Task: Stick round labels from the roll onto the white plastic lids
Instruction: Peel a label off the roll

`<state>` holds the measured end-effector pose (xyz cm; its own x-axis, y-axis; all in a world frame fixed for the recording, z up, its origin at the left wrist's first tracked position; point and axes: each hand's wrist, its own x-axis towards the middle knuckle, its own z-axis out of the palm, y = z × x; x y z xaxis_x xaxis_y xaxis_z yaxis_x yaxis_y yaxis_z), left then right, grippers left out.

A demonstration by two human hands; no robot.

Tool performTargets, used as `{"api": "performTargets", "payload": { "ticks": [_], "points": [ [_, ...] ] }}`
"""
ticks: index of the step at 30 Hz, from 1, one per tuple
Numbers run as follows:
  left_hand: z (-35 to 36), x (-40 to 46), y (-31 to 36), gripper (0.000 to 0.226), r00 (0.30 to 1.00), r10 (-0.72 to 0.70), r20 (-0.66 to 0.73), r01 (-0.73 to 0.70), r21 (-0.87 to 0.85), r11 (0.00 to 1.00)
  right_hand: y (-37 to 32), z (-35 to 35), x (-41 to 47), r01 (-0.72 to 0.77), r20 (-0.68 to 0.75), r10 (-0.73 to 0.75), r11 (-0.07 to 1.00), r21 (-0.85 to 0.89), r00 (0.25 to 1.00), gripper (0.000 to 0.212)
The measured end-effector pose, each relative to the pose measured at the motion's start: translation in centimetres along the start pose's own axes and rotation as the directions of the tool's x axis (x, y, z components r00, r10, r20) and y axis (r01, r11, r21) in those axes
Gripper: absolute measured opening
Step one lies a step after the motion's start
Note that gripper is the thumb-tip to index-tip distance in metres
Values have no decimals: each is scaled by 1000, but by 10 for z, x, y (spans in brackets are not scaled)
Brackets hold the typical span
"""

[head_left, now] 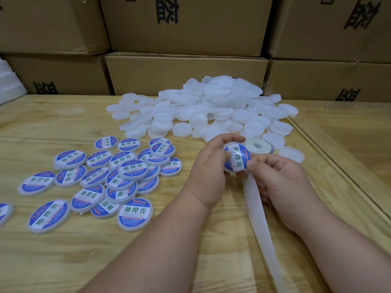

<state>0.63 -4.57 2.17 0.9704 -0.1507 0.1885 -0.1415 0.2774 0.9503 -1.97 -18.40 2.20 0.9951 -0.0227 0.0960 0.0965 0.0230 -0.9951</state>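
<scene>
My left hand grips a white plastic lid above the table, its face covered by a round blue-and-white label. My right hand pinches the lid's right edge with thumb and forefinger. A white backing strip runs from under my hands toward the near edge. The label roll lies flat just behind the held lid. A large heap of bare white lids fills the middle back of the table. Several labelled lids lie spread at the left.
The wooden table has a raised strip running along its right side. Stacked cardboard boxes wall off the back. White foam pieces sit at the far left edge.
</scene>
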Motion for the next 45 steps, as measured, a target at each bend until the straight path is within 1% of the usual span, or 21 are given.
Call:
{"api": "performTargets", "payload": {
  "ticks": [4,7,13,25,30,33,36,40,43,45],
  "points": [
    [0,-2,1,31,1000,22,2,-22,-9,1000,4,-1,3,3,-1,-3,1000,-5,1000,23],
    [-1,-2,1,38,999,29,13,-29,-10,1000,8,-3,5,1,-6,-1,1000,-18,1000,22],
    [0,-2,1,36,999,51,18,-51,-17,999,9,-4,6,6,-2,-6,999,-34,1000,28],
    [0,-3,0,36,998,64,25,-63,-12,998,1,1,1,-26,-16,27,1000,9,1000,25],
    [2,-2,0,41,999,52,9,-51,-31,998,-1,2,0,-34,-32,34,999,3,999,23],
    [2,-1,-2,46,999,42,-19,-43,-40,998,-1,2,0,-50,-37,50,999,2,998,24],
    [3,1,-4,45,996,44,-72,-47,-30,998,-2,3,0,-49,-38,49,999,0,998,21],
    [-1,3,-10,47,978,115,-173,-87,161,983,-1,2,0,-36,-80,37,999,14,996,19],
    [-5,5,-9,37,954,115,-277,-77,144,987,0,1,1,-24,-85,26,999,21,996,18],
    [-6,6,-4,18,948,79,-308,-48,107,993,0,1,0,-13,-86,15,1000,14,996,18]
  ]
}}
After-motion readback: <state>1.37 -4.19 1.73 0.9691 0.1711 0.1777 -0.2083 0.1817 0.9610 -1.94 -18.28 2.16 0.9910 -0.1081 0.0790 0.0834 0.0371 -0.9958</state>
